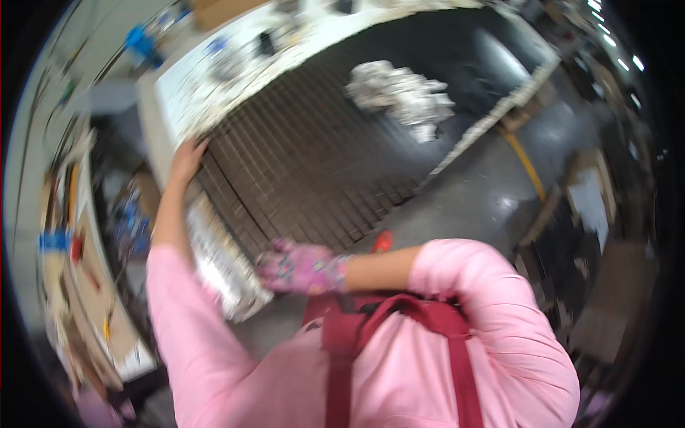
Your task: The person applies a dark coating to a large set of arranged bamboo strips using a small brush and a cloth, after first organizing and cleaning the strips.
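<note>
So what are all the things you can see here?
Grid table: one, dark brown with a pale rim, middle of the picture.
Crumpled foil heap: one, silver, lying on the far part of the grid table.
Foil-wrapped bundle: one, silver, at the near left edge of the grid table, under the right hand.
Cluttered shelf: one, pale, along the left side, with blurred blue, red and yellow bits on it.
Floor: grey, shiny, to the right, with a yellow stripe.
Red thing: one, small, on the floor near the arm; too blurred to tell what.
Apron straps: dark red, over a pink shirt.
Left hand: bare, on the grid table's left edge.
Right hand: in a pink patterned glove, touching the foil-wrapped bundle.
</note>
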A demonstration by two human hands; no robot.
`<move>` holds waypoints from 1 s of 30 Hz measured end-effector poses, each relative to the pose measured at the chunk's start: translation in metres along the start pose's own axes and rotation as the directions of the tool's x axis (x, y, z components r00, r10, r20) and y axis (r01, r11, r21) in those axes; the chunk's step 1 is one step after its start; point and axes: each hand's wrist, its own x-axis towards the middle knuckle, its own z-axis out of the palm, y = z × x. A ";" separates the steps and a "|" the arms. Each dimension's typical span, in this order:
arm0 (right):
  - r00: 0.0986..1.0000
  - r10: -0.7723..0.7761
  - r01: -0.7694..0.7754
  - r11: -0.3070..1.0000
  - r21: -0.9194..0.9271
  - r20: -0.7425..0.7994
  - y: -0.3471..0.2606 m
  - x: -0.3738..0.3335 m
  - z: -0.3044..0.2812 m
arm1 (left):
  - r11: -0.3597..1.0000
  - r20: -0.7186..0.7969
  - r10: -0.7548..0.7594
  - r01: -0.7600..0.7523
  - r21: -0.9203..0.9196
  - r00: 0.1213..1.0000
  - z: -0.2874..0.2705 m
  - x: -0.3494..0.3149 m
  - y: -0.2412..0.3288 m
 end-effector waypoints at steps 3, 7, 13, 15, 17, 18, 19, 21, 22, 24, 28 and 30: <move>0.998 -0.068 0.070 0.990 0.125 -0.016 0.001 0.009 0.003 | 0.996 0.095 -0.054 0.047 0.075 0.994 -0.008 -0.006 -0.029; 0.995 -0.096 0.096 0.995 0.010 -0.026 0.000 0.004 0.006 | 0.999 0.035 -0.007 0.006 0.034 0.999 0.000 -0.004 -0.031; 0.996 -0.062 0.064 0.998 -0.022 0.059 -0.001 0.001 -0.008 | 0.992 0.067 0.006 0.002 -0.123 0.998 0.003 0.009 -0.022; 0.998 -0.056 0.055 0.997 0.050 0.018 -0.002 0.005 -0.011 | 0.996 0.034 0.020 -0.017 -0.089 0.999 0.004 0.012 -0.040; 0.999 -0.022 0.017 0.988 0.156 0.027 -0.002 0.000 -0.055 | 1.000 -0.014 0.028 -0.028 0.000 1.000 -0.004 0.010 -0.025; 0.999 0.050 -0.049 0.975 0.218 -0.001 -0.005 -0.006 -0.071 | 1.000 -0.029 0.008 -0.008 -0.028 1.000 -0.012 0.006 -0.009; 0.997 0.075 -0.077 0.976 0.205 0.015 -0.009 -0.006 -0.086 | 0.999 -0.117 -0.010 0.015 0.042 0.993 -0.019 0.004 -0.038; 0.964 0.214 -0.219 0.976 0.016 0.156 -0.004 -0.025 -0.116 | 0.988 -0.139 0.127 -0.137 -0.069 0.982 0.001 0.038 0.004; 0.934 0.282 -0.274 0.959 -0.067 0.219 -0.002 -0.034 -0.110 | 0.986 -0.101 0.100 -0.113 -0.126 0.990 0.007 0.057 0.018; 0.923 0.301 -0.276 0.952 -0.131 0.238 -0.001 -0.033 -0.092 | 0.997 0.114 0.056 -0.050 -0.053 0.992 0.021 0.069 0.023; 0.905 0.343 -0.274 0.922 -0.272 0.250 -0.001 -0.037 -0.075 | 0.986 0.011 -0.014 0.012 0.168 1.000 0.027 0.040 0.065; 0.916 0.322 -0.258 0.930 -0.261 0.240 0.000 -0.035 -0.071 | 0.975 0.044 -0.056 0.045 0.219 0.997 0.018 0.033 0.059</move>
